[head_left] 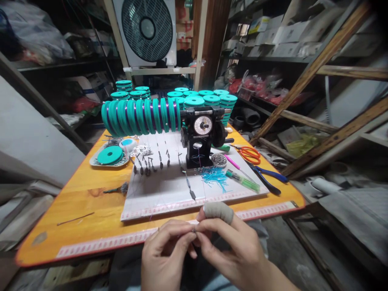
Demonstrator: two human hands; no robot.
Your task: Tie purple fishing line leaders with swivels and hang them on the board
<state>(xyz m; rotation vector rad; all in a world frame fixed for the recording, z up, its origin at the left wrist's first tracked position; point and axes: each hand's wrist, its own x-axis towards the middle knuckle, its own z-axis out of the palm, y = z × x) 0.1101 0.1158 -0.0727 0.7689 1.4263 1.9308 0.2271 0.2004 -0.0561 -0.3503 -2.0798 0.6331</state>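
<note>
At the table's front edge, my left hand (166,252) and my right hand (233,238) meet with fingertips pinched together. Between them is a small dark piece (194,230), too small to make out fully. A grey wrap (220,211) covers one finger of my right hand. Beyond them a black winding machine (198,139) with a round dial stands on a white board (163,182). A row of teal spools (141,116) wound with purple line sits on its shaft. Several dark weights (147,167) hang in front of the board's left half, and another weight (192,194) hangs nearer my hands.
Blue strips (214,178), a dish of small metal parts (218,160), a green cutter (242,180), pliers (266,178) and orange-handled scissors (250,154) lie at right. A tray (109,163) with a teal spool stands left. Stacked spools (194,101) and a fan (147,30) are behind.
</note>
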